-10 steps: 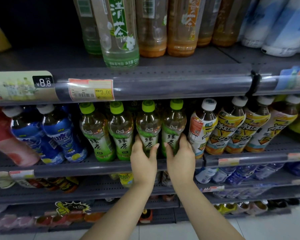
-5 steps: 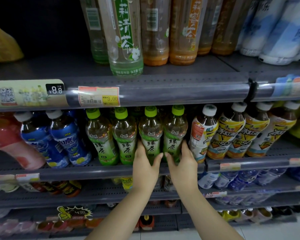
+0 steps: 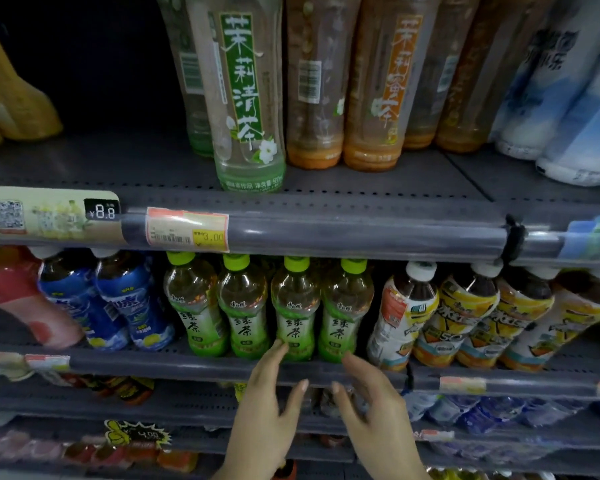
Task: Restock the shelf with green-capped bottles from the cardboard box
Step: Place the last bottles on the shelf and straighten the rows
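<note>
A grey perforated metal shelf [image 3: 201,362] in a dim shop aisle carries four green-capped bottles [image 3: 267,306] of clear ribbed plastic, upright in a row, caps up, glossy green labels facing out. Both hands are open and empty: left hand [image 3: 267,403] brushing one bottle's base, right hand [image 3: 378,403] just below.
</note>
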The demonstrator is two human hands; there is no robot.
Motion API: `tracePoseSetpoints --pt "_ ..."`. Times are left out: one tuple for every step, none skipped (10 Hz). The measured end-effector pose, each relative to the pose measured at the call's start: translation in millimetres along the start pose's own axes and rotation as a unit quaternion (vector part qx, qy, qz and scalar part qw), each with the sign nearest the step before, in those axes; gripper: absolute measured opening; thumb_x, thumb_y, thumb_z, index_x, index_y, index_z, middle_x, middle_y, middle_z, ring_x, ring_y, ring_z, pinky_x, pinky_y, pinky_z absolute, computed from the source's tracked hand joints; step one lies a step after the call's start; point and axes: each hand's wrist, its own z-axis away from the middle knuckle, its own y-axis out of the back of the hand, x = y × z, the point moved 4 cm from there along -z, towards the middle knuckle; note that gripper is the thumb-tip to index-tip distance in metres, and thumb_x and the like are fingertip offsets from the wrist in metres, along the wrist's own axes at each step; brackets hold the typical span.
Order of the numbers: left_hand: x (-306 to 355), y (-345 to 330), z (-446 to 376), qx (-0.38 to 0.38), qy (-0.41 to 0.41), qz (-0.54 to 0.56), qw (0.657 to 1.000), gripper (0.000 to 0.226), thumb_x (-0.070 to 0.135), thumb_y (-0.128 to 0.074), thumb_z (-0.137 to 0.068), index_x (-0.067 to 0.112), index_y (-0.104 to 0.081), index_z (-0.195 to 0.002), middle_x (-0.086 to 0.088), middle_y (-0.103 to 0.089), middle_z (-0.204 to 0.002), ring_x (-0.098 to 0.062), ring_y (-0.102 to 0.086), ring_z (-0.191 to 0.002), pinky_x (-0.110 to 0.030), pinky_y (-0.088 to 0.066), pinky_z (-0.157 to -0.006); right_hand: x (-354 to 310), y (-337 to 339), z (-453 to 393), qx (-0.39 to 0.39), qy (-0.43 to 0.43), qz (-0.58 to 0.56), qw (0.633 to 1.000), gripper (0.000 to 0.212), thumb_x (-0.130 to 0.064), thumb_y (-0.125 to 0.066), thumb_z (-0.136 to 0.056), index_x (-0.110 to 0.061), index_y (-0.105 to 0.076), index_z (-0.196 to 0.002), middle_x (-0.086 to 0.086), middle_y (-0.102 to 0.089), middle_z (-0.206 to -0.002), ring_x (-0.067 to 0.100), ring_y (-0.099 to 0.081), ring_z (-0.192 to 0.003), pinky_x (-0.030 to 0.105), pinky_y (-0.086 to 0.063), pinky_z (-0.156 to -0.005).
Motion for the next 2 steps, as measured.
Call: tracePoseSetpoints --pt "-4.6 0.3 0.7 0.031 0.032 -0.019 0.999 0.051 0.036 -0.055 -0.090 0.034 -0.036 -0.138 0.016 -0.041 -0.141 -0.003 -0.040 -0.130 -0.025 -0.035 -0.108 7.2 7.8 -9.0 -0.038 0.023 0.007 0.999 0.045 -0.026 -0.066 -0.084 -0.029 -0.053 -0.127 -0.022 -0.055 -0.119 -0.003 -0.053 -0.114 0.022 -0.046 -0.098" --pt "-3.6 -0.2 0.7 0.038 0.034 -0.034 0.998 0.045 0.037 -0.054 -0.091 0.038 -0.038 -0.133 0.022 -0.043 -0.132 -0.001 -0.043 -0.126 -0.019 -0.038 -0.102 17.6 14.1 -12.5 -0.080 0.028 0.013 0.996 0.043 -0.028 -0.064 -0.085 -0.032 -0.053 -0.126 -0.020 -0.055 -0.122 -0.004 -0.052 -0.115 0.021 -0.046 -0.098"
